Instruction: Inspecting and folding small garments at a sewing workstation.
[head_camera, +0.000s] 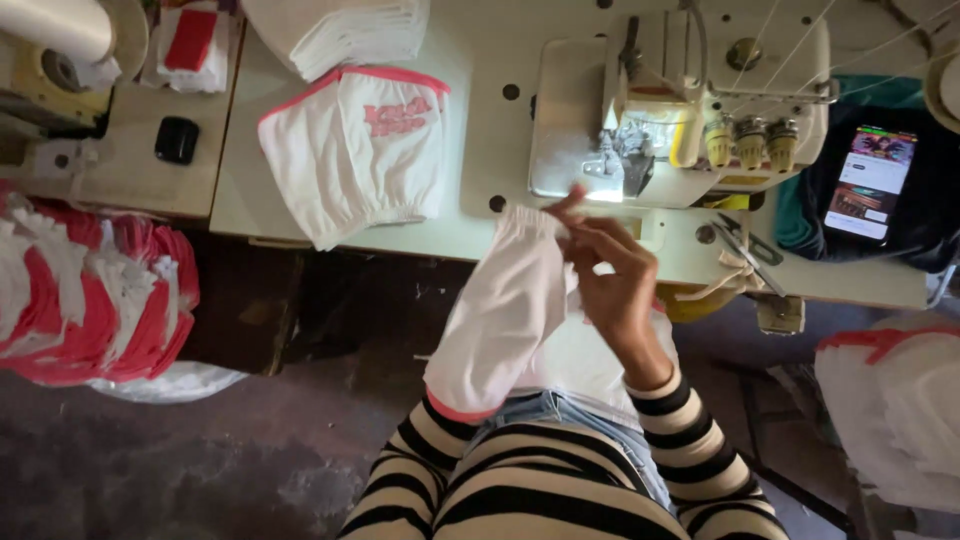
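A white garment with a pink hem (500, 320) is pulled over my left forearm, so my left hand is hidden inside the cloth. My right hand (615, 290) pinches the garment's upper edge with thumb and fingers, just in front of the presser foot of a cream overlock sewing machine (690, 110). Both of my sleeves are black-and-white striped. The garment hangs from the table edge down to my lap.
A finished white garment with pink trim (360, 150) lies on the pale table (480, 230), with a stack of folded white pieces (350, 30) behind it. Snips (745, 240) and a lit phone (868, 180) sit to the right. Garment piles stand left (90, 300) and right (890, 400).
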